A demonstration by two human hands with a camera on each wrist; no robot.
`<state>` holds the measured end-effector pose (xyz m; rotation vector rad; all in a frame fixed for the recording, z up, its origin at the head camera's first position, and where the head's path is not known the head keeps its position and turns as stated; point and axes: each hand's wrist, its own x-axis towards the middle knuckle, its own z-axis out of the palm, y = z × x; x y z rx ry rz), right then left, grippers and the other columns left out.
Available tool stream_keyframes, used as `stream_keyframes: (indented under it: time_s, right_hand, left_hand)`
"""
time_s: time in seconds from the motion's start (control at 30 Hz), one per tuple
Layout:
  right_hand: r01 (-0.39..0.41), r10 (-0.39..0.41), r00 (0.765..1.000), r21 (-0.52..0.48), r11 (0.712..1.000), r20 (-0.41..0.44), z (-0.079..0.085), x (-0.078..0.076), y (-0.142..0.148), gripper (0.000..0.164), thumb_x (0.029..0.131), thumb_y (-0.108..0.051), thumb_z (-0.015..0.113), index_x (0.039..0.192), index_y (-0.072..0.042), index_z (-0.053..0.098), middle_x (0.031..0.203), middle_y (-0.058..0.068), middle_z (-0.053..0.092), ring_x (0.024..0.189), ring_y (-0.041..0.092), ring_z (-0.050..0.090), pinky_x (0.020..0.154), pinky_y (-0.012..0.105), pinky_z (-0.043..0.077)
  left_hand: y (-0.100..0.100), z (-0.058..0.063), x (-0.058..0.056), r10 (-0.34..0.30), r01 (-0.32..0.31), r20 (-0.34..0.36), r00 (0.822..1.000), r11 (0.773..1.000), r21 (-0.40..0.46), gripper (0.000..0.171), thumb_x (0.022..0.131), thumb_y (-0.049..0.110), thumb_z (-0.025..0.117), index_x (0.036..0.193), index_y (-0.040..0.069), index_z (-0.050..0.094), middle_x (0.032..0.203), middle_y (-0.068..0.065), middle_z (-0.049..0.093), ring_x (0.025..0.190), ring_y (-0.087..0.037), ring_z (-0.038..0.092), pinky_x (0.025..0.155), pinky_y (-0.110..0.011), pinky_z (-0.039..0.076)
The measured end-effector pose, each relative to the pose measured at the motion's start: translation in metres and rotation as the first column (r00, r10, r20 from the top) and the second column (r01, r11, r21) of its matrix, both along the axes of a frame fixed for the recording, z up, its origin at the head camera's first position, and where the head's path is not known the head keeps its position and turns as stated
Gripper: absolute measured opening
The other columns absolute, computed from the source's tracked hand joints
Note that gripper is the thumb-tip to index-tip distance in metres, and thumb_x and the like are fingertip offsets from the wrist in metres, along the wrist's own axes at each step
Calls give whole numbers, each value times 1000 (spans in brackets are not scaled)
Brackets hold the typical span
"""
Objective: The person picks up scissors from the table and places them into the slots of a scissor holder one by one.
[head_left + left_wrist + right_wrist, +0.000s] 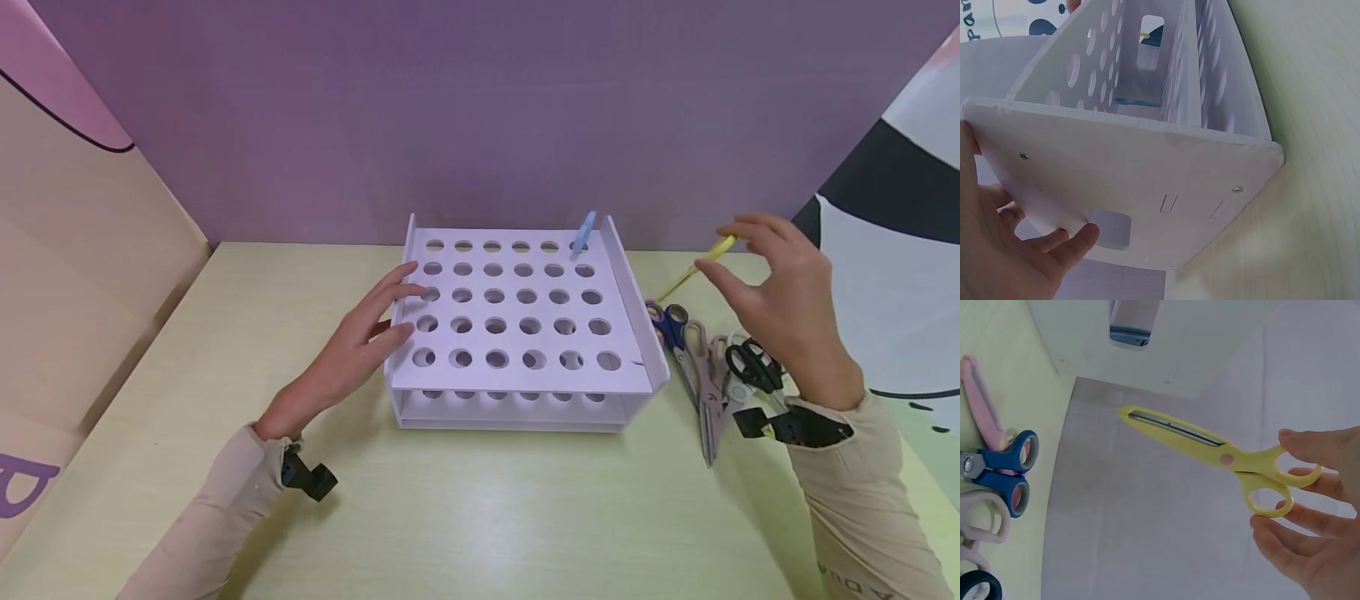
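A white rack [510, 310] with rows of round holes stands on the table. My left hand [348, 346] rests with spread fingers against its left side panel [1129, 169], the thumb near the panel's cut-out. Right of the rack, my right hand [791, 292] pinches yellow scissors [1191, 437] by the handle loops. Their blades point toward the rack, above the table. A slim light blue object [583, 232] stands tilted in the back right hole; its kind is unclear from this angle.
Several scissors lie in a pile beside the rack's right side: blue-handled scissors [675, 327], pale pink scissors [705, 375] and black-handled scissors [753, 367] among them. A purple wall panel [480, 108] closes off the table's back edge.
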<state>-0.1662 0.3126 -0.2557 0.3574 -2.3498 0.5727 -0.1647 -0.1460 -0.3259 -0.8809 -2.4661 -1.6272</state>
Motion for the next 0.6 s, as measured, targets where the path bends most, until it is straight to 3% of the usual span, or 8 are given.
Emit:
stream_keyframes:
  time_s: [0.1, 0.33, 0.43, 0.6]
  right_hand:
    - [-10, 10, 1000, -4, 1000, -29, 2, 2, -2, 43, 78, -5, 83, 119, 0, 69, 132, 18, 60, 102, 40, 60, 91, 13, 32]
    - [-50, 49, 994, -6, 999, -93, 9, 9, -10, 44, 81, -5, 81, 123, -4, 68, 133, 16, 60, 101, 37, 58, 91, 15, 33]
    - [-76, 73, 988, -17, 997, -136, 12, 12, -14, 44, 80, -4, 81, 123, -6, 69, 132, 16, 61, 111, 36, 58, 94, 19, 35]
    - [-100, 92, 975, -30, 995, -204, 20, 17, -20, 39, 85, -19, 78, 121, -5, 71, 129, 16, 63, 121, 34, 55, 93, 13, 34]
  left_hand:
    - [0, -1, 0, 1, -1, 0, 1000, 1000, -6, 39, 100, 12, 52, 138, 15, 53, 163, 10, 23, 149, -15, 21, 109, -52, 39]
    - [-1, -2, 1, 0, 0, 2, 1000, 1000, -15, 38, 100, 13, 51, 138, 15, 53, 163, 10, 23, 149, -11, 19, 109, -52, 38]
    - [0, -2, 1, -1, 1, -3, 1000, 1000, -13, 38, 100, 13, 51, 138, 16, 53, 163, 8, 23, 149, -11, 19, 109, -51, 39]
    - [0, -2, 0, -4, 4, -13, 1000, 1000, -3, 38, 100, 13, 51, 138, 16, 53, 163, 8, 22, 150, -15, 20, 108, -50, 40]
